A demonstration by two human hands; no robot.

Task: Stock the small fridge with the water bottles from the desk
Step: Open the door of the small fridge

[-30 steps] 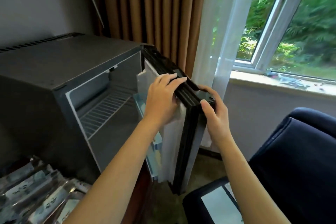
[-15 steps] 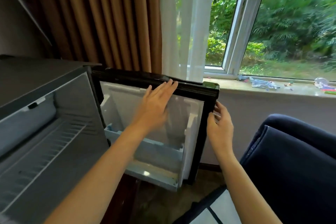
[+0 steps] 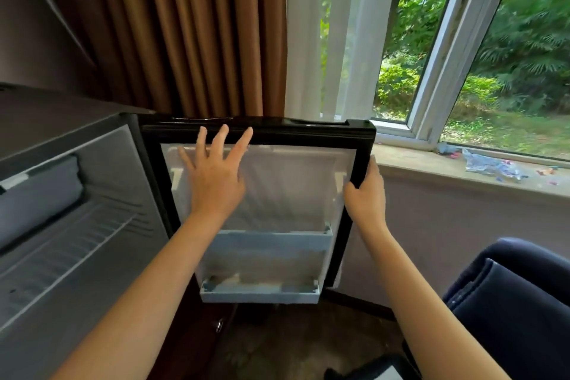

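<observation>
Small grey metal fridge point(image 3: 61, 133) sits at left, cavity open, white wire shelf point(image 3: 77, 244) inside. Its black-framed door with white inner liner point(image 3: 293, 188) is swung wide and faces the camera. Two pale blue plastic door bins point(image 3: 268, 244) sit low on the liner.

Left hand point(image 3: 216, 182): flat, fingers spread, pressed on the liner, fingertips at the top frame. Right hand point(image 3: 367, 197): clamped round the door's free right edge.

Brown pleated curtain point(image 3: 200, 25) and white sheer curtain point(image 3: 348, 40) hang just behind the door. Dark navy armchair point(image 3: 509, 302) sits near, lower right. Open floor lies below the door.
</observation>
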